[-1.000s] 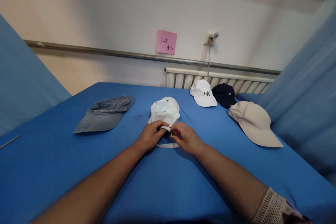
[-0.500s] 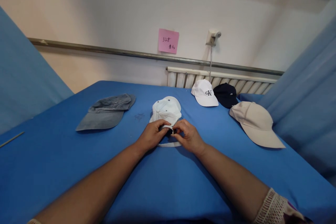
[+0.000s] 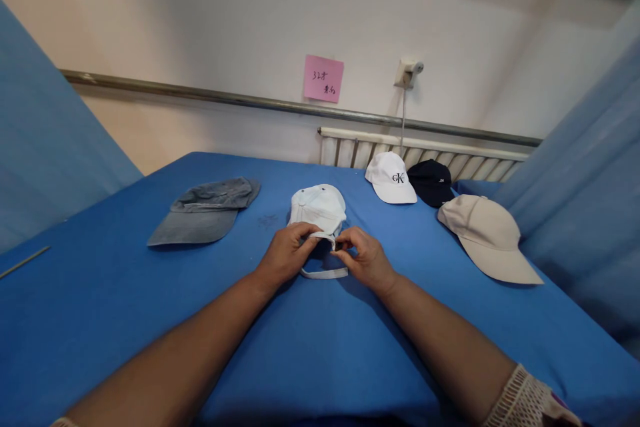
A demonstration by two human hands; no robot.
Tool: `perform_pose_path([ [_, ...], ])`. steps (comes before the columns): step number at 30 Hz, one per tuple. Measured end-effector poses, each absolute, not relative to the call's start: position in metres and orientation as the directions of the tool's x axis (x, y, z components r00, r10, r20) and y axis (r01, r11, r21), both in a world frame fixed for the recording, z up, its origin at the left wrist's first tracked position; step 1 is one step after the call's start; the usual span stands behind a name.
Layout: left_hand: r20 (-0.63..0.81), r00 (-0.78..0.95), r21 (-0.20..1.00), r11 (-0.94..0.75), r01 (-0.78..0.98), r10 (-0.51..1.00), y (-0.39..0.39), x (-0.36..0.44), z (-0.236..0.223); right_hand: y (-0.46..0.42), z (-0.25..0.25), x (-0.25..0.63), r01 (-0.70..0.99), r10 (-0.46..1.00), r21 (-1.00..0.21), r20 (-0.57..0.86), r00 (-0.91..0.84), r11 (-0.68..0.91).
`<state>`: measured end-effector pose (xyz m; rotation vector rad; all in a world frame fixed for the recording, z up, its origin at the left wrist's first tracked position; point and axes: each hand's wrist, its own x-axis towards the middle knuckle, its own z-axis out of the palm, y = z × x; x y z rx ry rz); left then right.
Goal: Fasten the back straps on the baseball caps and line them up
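Note:
A pale, nearly white baseball cap [image 3: 319, 205] sits mid-table with its back opening toward me. Its back strap [image 3: 325, 274] is undone, and one length curves loosely on the blue cloth below my hands. My left hand [image 3: 287, 253] is closed, thumb and fingers pinching the cap's back edge at the left of the opening. With thumb and fingertips, my right hand [image 3: 365, 257] grips the strap end at the right of the opening. The fastener, if there is one, is hidden by my fingers.
A grey cap [image 3: 200, 220] lies to the left. At the right are a white cap [image 3: 390, 177], a black cap [image 3: 431, 181] and a beige cap [image 3: 487, 237]. A thin stick [image 3: 25, 261] lies at the far left. Blue curtains [image 3: 585, 180] hang at both sides.
My right hand has shifted slightly right and down, drawing the strap end further out. More of the strap shows between my hands. The other caps stay put.

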<state>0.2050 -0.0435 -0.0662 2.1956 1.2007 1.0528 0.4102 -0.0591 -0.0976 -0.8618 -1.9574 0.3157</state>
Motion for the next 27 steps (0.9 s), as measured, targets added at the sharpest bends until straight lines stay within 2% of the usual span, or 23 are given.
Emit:
perform_pose_path([
  [12,0.483,0.258,0.651,-0.54,0.533,0.837,-0.044,0.205,-0.066,-0.059,-0.101,0.412,0.497,0.72,-0.549,0.642,-0.264,0.672],
  [19,0.534,0.243,0.63,-0.573,0.524,0.81,-0.048,0.207,-0.063,-0.054,-0.103,0.414,0.333,0.776,-0.702,0.594,-0.213,0.629],
  [27,0.525,0.27,0.616,-0.58,0.533,0.807,-0.049,0.208,-0.065,-0.05,-0.112,0.415,0.201,0.878,-0.861,0.423,-0.225,0.467],
])
